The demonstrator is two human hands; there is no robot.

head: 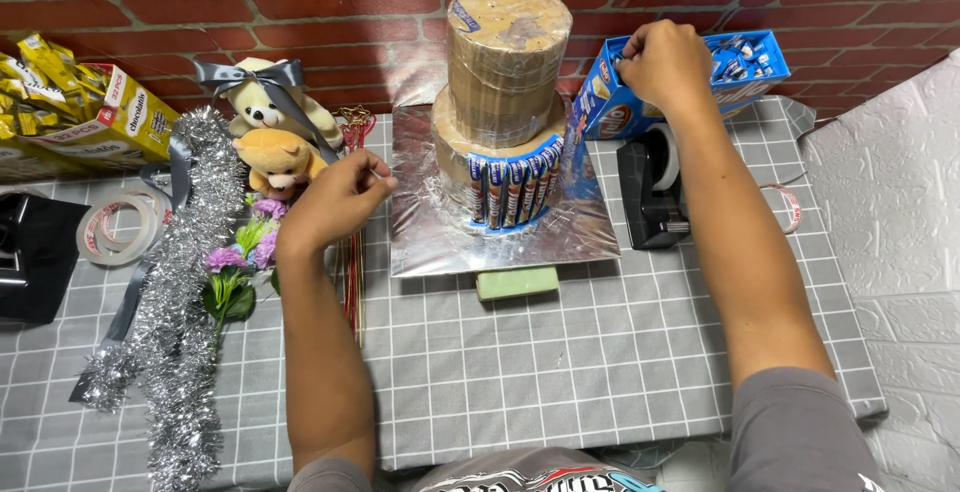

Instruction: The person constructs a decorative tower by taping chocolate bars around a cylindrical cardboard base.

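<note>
A two-tier cardboard tower (505, 62) stands on a silver foil board (430, 232). Several blue-wrapped candy bars (512, 190) line the front of its lower tier. My right hand (662, 60) reaches into the open blue candy box (745, 67) at the back right, fingers curled inside it; whether it grips a bar is hidden. My left hand (335, 202) hovers loosely curled just left of the foil board, above thin red sticks (352, 262), holding nothing that I can see.
A black tape dispenser (650, 192) stands right of the board, a green block (517, 282) in front of it. Left lie silver tinsel (185, 292), purple flowers (240, 252), two plush bears (268, 132), a tape roll (120, 224) and yellow snack packs (60, 102). A brick wall stands behind.
</note>
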